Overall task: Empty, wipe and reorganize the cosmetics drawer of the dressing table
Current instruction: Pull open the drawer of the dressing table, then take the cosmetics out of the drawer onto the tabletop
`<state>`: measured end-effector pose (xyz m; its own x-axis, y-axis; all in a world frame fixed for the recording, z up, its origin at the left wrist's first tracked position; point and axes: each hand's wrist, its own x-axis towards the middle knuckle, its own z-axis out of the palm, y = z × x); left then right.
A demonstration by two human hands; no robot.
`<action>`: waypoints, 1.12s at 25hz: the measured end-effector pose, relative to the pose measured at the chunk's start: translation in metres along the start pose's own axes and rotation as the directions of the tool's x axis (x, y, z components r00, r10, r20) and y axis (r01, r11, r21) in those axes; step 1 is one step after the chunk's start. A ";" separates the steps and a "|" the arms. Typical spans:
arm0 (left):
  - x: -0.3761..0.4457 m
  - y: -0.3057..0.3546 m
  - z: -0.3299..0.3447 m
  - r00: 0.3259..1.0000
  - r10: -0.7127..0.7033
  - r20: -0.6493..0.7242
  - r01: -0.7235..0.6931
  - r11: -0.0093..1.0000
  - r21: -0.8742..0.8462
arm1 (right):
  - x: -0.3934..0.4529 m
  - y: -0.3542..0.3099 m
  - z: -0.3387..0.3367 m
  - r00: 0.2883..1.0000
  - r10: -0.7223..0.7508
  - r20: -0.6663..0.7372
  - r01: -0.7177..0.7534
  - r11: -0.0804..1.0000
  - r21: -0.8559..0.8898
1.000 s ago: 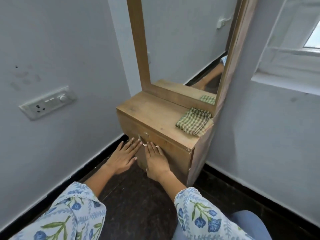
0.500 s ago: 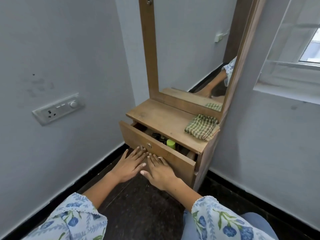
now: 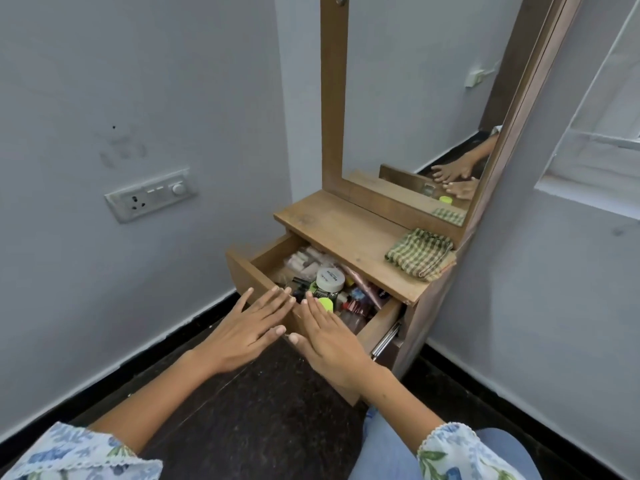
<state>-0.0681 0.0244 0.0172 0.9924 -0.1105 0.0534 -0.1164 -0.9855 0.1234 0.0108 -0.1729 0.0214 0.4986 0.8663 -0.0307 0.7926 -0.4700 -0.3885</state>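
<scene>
Your left hand point(image 3: 247, 327) and right hand point(image 3: 327, 336) lie flat, fingers straight, on the front panel of the open drawer point(image 3: 254, 280), holding nothing. The drawer remains crammed with cosmetics point(image 3: 329, 289). To the right, the checked cloth point(image 3: 419, 252) lies unused on the worktop point(image 3: 332, 225); emptying, wiping and reorganizing all remain.

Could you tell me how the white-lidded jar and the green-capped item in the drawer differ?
The white-lidded jar has a wide, flat lid with print on it; the green-capped item has a smaller, plain, bright cap. The jar lies farther back in the drawer; the green cap is at the front edge, right beside the right hand fingertips. The jar's lid shows whole; the green cap is partly hidden. Both sit among the cluttered cosmetics, untouched.
</scene>
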 end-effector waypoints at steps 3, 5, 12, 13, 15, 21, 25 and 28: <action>-0.018 -0.005 -0.002 0.999 -0.027 0.035 0.028 0.999 -0.038 | -0.003 -0.013 0.013 1.000 -0.004 0.014 0.003 0.999 0.037; -0.029 -0.006 -0.005 0.998 -0.042 0.047 0.045 0.997 -0.069 | -0.005 -0.021 0.020 1.000 -0.009 0.007 0.009 0.999 0.034; -0.053 -0.007 -0.009 0.995 -0.074 0.064 0.079 0.995 -0.068 | -0.013 -0.046 0.030 1.000 -0.022 -0.003 0.022 0.999 0.026; -0.056 -0.007 -0.009 0.995 -0.078 0.056 0.082 0.994 -0.072 | -0.014 -0.049 0.031 1.000 -0.023 -0.003 0.023 0.999 0.027; -0.062 -0.005 -0.007 0.995 -0.092 0.030 0.094 0.991 -0.090 | -0.016 -0.054 0.034 1.000 -0.025 0.000 0.025 0.999 0.033; -0.072 0.003 -0.007 0.988 -0.133 -0.081 0.121 0.983 -0.134 | -0.021 -0.065 0.036 0.999 -0.034 0.020 0.032 0.996 0.084; -0.080 0.008 -0.008 0.981 -0.133 -0.138 0.116 0.985 -0.128 | -0.022 -0.073 0.041 0.998 -0.037 0.041 0.034 0.995 0.092; -0.081 0.010 -0.009 0.981 -0.132 -0.145 0.115 0.986 -0.122 | -0.023 -0.075 0.040 0.998 -0.028 0.061 0.021 0.994 0.109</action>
<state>-0.1504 0.0252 0.0234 0.9828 0.0408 0.1799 -0.0053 -0.9686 0.2484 -0.0740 -0.1508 0.0144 0.4539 0.8878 -0.0758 0.7600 -0.4302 -0.4872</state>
